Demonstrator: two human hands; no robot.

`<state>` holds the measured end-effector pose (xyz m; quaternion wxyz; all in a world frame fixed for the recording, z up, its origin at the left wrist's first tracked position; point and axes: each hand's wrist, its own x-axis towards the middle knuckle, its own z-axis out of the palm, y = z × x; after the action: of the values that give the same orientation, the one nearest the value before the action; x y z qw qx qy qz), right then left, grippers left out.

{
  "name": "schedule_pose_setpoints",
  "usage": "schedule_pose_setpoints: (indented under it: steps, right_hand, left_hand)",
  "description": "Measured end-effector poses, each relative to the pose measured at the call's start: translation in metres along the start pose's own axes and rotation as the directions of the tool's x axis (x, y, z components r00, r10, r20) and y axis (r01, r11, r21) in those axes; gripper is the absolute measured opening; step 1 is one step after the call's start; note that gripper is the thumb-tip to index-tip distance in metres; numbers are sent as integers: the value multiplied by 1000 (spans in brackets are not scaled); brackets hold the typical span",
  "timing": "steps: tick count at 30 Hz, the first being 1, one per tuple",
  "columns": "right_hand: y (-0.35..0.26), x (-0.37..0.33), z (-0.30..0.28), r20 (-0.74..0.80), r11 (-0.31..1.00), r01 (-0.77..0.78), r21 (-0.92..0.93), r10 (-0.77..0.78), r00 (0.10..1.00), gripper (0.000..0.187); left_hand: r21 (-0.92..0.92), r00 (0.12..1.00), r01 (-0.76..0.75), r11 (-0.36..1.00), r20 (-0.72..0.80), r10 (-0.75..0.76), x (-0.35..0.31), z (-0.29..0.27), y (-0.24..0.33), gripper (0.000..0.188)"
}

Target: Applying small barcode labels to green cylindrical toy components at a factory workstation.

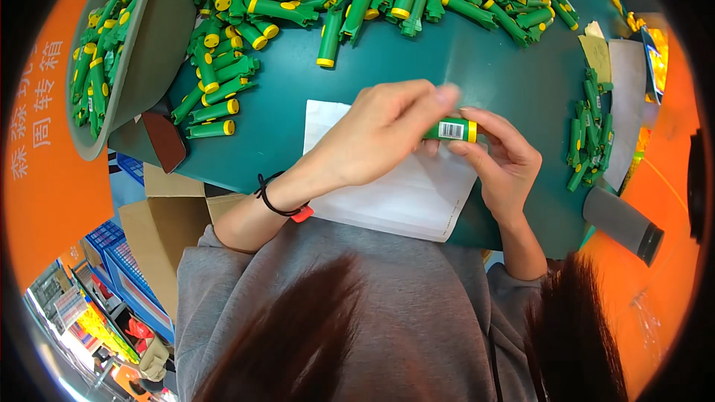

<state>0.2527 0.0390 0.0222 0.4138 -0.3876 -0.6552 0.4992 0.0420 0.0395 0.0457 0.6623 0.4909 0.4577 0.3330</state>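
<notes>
Over a white sheet of paper (387,193), both hands are on one short green plastic tube (432,132) with a yellow end band. A white barcode label (451,129) lies along its side, facing up. My left hand (383,130) wraps the tube's left part and hides that end; its thumb is slightly blurred above the label. With thumb and fingertips, my right hand (510,160) pinches the yellow end. A black cord with a red piece circles the left wrist.
Many green tubes (365,7) are heaped across the far side of the teal table (290,67). A grey bin (141,67) at the left holds more. At the right lie a smaller tube pile (588,134) and a grey cylinder (622,223). An open cardboard box (160,227) stands lower left.
</notes>
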Motion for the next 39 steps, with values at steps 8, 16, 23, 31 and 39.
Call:
schedule_pose_setpoints:
  steps: [8,16,23,31,39]
  right_hand:
    - [-21,20,-15,-95,896,-50,-442,8,995,38]
    - [4,5,-20,57,884,-385,-266,413,909,13]
    - [5,3,-16,64,857,-505,104,501,863,15]
    - [11,5,-14,67,859,-502,104,497,865,16]
    - [44,106,-79,-7,451,157,-879,-339,941,26]
  left_hand:
    - [415,626,-479,773,-456,633,-24,-62,12,16]
    - [970,185,238,43,-89,979,-46,-167,64,28]
    - [859,730,-410,308,106,675,-14,-10,-34,37]
    - [853,556,-480,206,114,823,-2,-11,-53,25]
    - [699,569,-554,452,-78,818,4,-12,-57,26]
